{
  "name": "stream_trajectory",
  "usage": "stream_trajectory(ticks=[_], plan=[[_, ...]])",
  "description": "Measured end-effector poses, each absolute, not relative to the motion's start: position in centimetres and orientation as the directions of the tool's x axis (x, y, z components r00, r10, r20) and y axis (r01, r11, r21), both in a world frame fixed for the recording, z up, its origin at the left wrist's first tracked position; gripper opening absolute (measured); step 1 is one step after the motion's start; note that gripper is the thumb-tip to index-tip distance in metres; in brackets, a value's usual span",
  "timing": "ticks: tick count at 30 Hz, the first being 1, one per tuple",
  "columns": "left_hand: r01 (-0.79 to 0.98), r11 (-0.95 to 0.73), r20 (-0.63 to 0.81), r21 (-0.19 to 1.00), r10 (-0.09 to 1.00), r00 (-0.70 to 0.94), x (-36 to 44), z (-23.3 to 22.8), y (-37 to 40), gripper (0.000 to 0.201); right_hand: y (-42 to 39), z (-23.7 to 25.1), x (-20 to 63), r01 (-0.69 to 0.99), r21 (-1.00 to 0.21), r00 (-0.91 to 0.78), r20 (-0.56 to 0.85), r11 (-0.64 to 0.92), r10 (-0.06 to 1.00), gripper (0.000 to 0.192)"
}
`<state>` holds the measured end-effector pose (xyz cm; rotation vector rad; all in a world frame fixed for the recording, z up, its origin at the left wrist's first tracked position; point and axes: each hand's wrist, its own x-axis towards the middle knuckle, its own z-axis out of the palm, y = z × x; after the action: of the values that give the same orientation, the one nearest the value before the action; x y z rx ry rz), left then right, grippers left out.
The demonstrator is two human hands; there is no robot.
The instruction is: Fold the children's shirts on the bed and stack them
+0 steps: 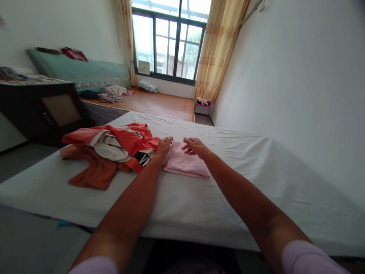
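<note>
A folded pink garment (186, 164) lies flat on the white bed sheet (256, 179) in front of me. My left hand (164, 146) rests at its far left corner, fingers curled on the cloth edge. My right hand (194, 146) is at the far edge of the same garment, fingers bent down onto it. A heap of orange, rust and white clothes (114, 150) lies just left of my left hand, touching the pink piece.
A dark cabinet (42, 110) stands at the left. Beyond the bed is a wooden platform bed (159, 102) with a green pillow, some clothes, and a window with yellow curtains. A white wall runs along the right.
</note>
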<state>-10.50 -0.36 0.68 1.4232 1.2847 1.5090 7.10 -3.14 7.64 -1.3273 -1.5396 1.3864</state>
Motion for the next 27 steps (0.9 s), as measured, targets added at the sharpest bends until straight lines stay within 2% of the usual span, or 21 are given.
stream_trajectory(ticks=[2, 4, 6, 7, 8, 10, 12, 14, 17, 21, 24, 27], plan=[[0.123, -0.3, 0.32, 0.946, 0.924, -0.208, -10.4, 1.6, -0.6, 0.046, -3.0, 7.9, 8.2, 0.24, -0.971, -0.171, -0.033, 0.009, 0.985, 0.027], [0.191, -0.374, 0.408, 0.907, 0.894, -0.185, -9.9, 2.5, -1.1, 0.044, -3.0, 7.5, 9.4, 0.308, -0.941, -0.101, 0.113, 0.139, 0.988, 0.028], [0.325, -0.471, 0.51, 0.82, 0.859, -0.041, -8.9, 2.8, -1.7, 0.039, -3.3, 6.4, 10.3, 0.474, -0.834, -0.14, 0.246, 0.283, 0.959, 0.028], [0.404, -0.511, 0.533, 0.759, 0.844, 0.068, -8.3, 2.7, -2.0, 0.038, -3.5, 5.6, 10.6, 0.569, -0.743, -0.204, 0.289, 0.354, 0.935, 0.028], [0.482, -0.539, 0.52, 0.691, 0.834, 0.186, -7.7, 2.3, -2.4, 0.039, -3.8, 4.6, 10.8, 0.649, -0.633, -0.293, 0.304, 0.422, 0.907, 0.029], [0.626, -0.56, 0.408, 0.543, 0.827, 0.386, -6.5, 1.2, -3.0, 0.041, -4.4, 2.6, 11.0, 0.741, -0.417, -0.457, 0.262, 0.527, 0.85, 0.035], [0.735, -0.543, 0.281, 0.405, 0.839, 0.465, -5.8, 0.0, -3.4, 0.043, -4.8, 0.9, 11.3, 0.781, -0.276, -0.521, 0.204, 0.559, 0.829, 0.045], [0.804, -0.509, 0.223, 0.307, 0.86, 0.459, -5.6, -0.7, -3.6, 0.047, -4.8, -0.2, 11.8, 0.819, -0.218, -0.501, 0.179, 0.531, 0.847, 0.051], [0.866, -0.427, 0.159, 0.259, 0.904, 0.397, -6.2, -0.7, -3.5, 0.053, -4.3, -0.8, 13.0, 0.877, -0.225, -0.403, 0.138, 0.424, 0.905, 0.054], [0.913, -0.298, 0.047, 0.278, 0.954, 0.297, -7.2, 0.1, -3.2, 0.056, -3.5, -1.0, 14.9, 0.928, -0.294, -0.211, 0.089, 0.228, 0.973, 0.058], [0.922, -0.27, 0.043, 0.276, 0.962, 0.269, -7.5, 0.2, -3.0, 0.057, -3.5, -1.0, 15.9, 0.928, -0.352, -0.064, 0.175, 0.123, 0.983, 0.055], [0.919, -0.276, 0.058, 0.282, 0.961, 0.27, -7.5, 0.2, -3.0, 0.057, -3.8, -0.5, 16.4, 0.85, -0.51, -0.015, 0.231, 0.134, 0.973, 0.053]])
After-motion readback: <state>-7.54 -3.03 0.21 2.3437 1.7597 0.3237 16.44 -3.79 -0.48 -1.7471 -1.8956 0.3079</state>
